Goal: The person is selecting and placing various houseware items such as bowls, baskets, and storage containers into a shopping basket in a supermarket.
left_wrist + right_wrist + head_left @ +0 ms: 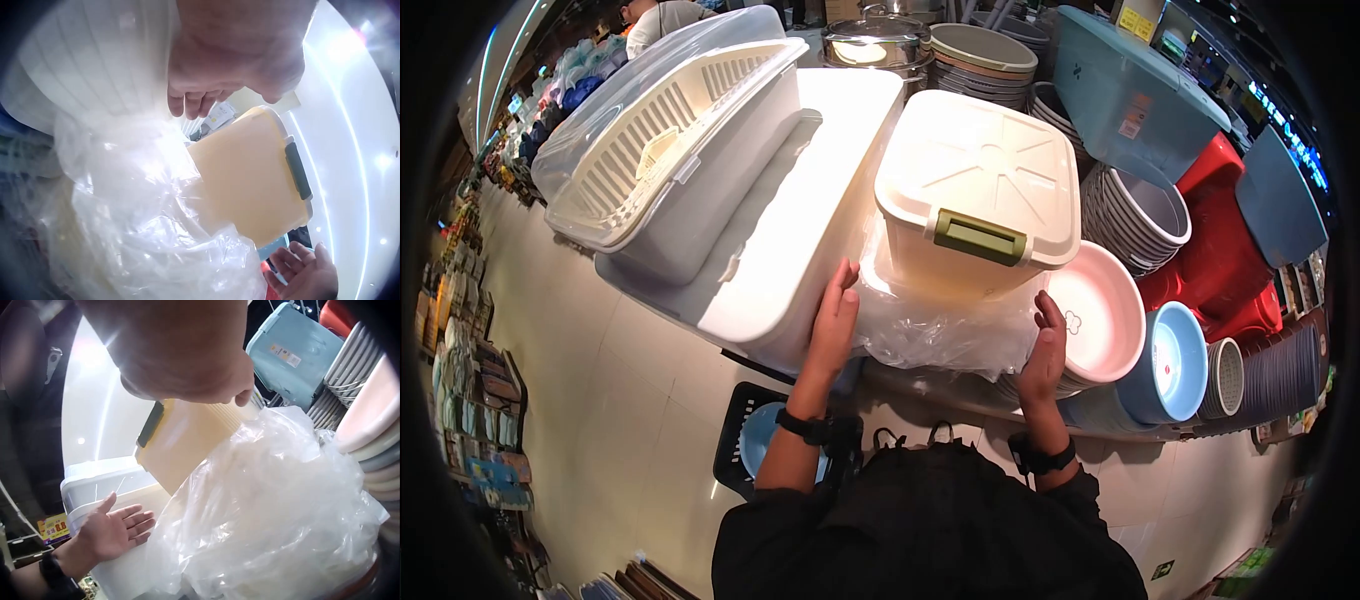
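A cream storage box (980,165) with a ribbed lid and a green latch (980,237) sits on clear plastic wrapping (945,335) in the head view. My left hand (834,325) is raised at its near left side, beside a big white tub, with fingers straight and nothing held. On the opposite side, my right hand (1044,350) is also raised with straight fingers, in front of a pink basin (1100,310). Both palms face inward, apart from the box. The left wrist view shows the box's plain side (244,181) beyond the crumpled plastic (156,219).
The long white tub (820,190) lies at left, with a slatted dish rack (650,170) in a clear-lidded container on it. At right are blue basins (1175,360), red plastic goods (1220,240) and a blue bin (1130,100). A black basket (730,440) stands on the floor.
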